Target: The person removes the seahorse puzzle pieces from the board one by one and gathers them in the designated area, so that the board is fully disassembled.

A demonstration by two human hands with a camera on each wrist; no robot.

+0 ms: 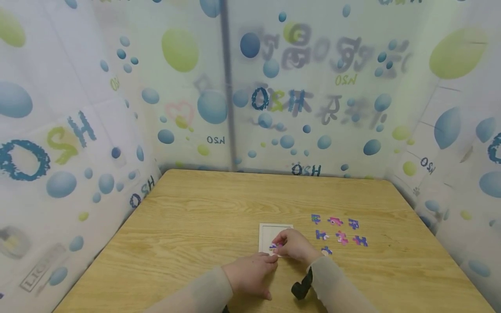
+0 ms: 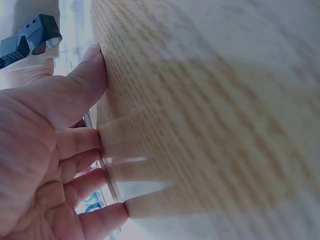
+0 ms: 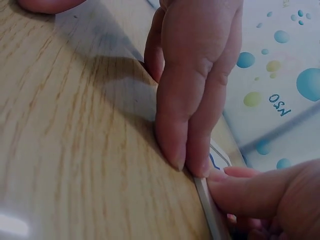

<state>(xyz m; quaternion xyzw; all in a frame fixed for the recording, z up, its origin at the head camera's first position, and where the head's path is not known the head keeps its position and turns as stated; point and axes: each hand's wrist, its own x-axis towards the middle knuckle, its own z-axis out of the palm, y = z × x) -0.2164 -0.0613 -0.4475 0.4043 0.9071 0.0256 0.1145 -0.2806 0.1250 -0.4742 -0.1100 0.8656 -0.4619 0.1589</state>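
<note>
A small square white puzzle tray (image 1: 261, 237) lies on the wooden table. Inside its near part is a purple-and-pink jigsaw piece (image 1: 273, 247), pinched between thumb and fingers of my right hand (image 1: 296, 247), which partly covers it. My left hand (image 1: 252, 273) rests palm-down just in front of the tray, its nearly straight fingertips at the near rim. In the left wrist view, the left fingers (image 2: 85, 187) reach down to the tabletop along the tray's edge. The right wrist view has the right thumb (image 3: 245, 192) low over the rim, close beside the left fingertips.
Several loose jigsaw pieces (image 1: 341, 238) lie spread on the table right of the tray, one piece (image 1: 326, 251) close by the right wrist. A black strap mount (image 1: 301, 289) hangs at the right sleeve. Patterned curtains (image 1: 188, 100) enclose the wooden table (image 1: 176, 226).
</note>
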